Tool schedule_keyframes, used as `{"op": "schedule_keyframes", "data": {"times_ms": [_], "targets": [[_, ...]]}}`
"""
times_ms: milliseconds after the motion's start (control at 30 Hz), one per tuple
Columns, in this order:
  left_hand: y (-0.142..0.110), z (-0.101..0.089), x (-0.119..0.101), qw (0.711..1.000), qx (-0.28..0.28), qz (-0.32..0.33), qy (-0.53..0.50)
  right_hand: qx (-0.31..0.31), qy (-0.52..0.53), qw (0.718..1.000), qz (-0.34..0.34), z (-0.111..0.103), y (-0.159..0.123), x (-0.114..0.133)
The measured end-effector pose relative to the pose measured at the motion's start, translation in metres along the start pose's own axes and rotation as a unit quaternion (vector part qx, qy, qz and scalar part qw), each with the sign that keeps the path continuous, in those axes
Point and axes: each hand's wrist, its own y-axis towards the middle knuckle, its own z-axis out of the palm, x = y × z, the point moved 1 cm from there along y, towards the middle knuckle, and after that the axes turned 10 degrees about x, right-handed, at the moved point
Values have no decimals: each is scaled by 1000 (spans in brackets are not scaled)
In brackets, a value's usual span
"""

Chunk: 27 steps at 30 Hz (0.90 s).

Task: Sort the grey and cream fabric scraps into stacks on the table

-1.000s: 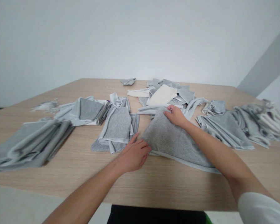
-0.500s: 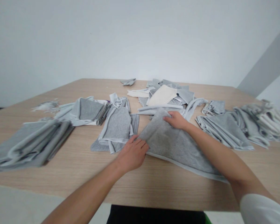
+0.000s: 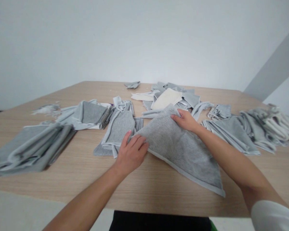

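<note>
A grey fabric piece [image 3: 175,147] with a pale edge slants between my two hands over the table. My right hand [image 3: 186,120] is closed on its far edge, thumb on top. At its left corner my left hand [image 3: 132,152] grips the cloth, the fingers bent over it and the thumb lifted. That corner overlaps a small stack of grey fabric pieces [image 3: 121,128] just left of it. The cloth's near right corner hangs towards the table's front; whether it touches the wood I cannot tell.
On the wooden table [image 3: 86,186] lie a folded grey fabric pile [image 3: 38,147] at left and another stack [image 3: 91,112] behind it. White lint [image 3: 47,109] lies near them. Mixed grey and cream scraps [image 3: 168,98] sit at the back. Folded grey cloths [image 3: 233,131] and rolled cloths [image 3: 276,125] fill the right.
The grey fabric piece has been raised and shifted left, its left corner now over the small stack. My left hand has moved left with it; my right hand has shifted slightly right.
</note>
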Motion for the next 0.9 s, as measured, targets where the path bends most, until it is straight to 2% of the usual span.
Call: {"op": "schedule_keyframes", "data": {"times_ms": [100,267,333,533,800,900], "targets": [[-2,0,-2,999,-14,-20,29,16,27,999,-12,2,-6,-4],[-5,-6,-4,994,-38,-64,78,-2,71,996,-45,-2,-13,-11],[-6,-7,-5,994,-47,-46,90,2,95,994,-61,-4,-16,-14],[-9,0,-3,989,-123,36,78,1,157,985,-78,-13,-33,-23],[-10,-2,-10,980,-170,90,47,28,181,983,-23,-21,-57,-29],[-11,-4,-11,979,-170,99,52,30,184,982,-12,-20,-61,-35]]}}
